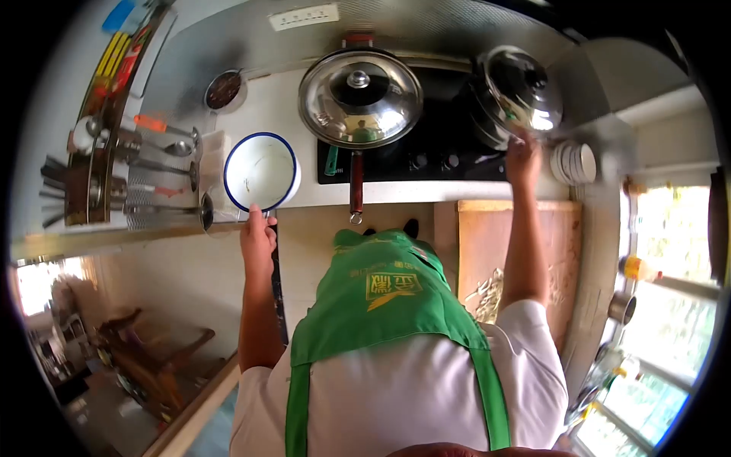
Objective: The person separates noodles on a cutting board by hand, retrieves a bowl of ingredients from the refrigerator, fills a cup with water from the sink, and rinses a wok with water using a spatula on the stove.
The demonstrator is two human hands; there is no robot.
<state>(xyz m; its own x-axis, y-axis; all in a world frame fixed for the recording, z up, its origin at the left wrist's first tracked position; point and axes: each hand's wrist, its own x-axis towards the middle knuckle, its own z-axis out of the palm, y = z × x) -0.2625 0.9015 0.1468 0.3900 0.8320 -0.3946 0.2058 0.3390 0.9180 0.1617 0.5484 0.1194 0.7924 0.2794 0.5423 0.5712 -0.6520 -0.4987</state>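
Observation:
My left hand (260, 230) is closed at the near side of a white enamel pot (263, 169) with a blue rim, its thumb at the rim. The enamel pot stands at the counter's front edge; a little pale residue shows inside. At the right of the stove, my right hand (523, 158) is closed at the near side of a lidded steel pot (483, 126). The fingers are blurred, and the handle they appear to grip is mostly hidden. A shiny lid (525, 87) with a black knob covers this pot.
A wok with a domed steel lid (360, 99) sits on the black stove (438, 164), its handle (356, 186) jutting toward me. Stacked bowls (575, 162) stand at right. Ladles (179, 148) hang at left, near a dark-filled bowl (225, 91). A window (670, 228) is at right.

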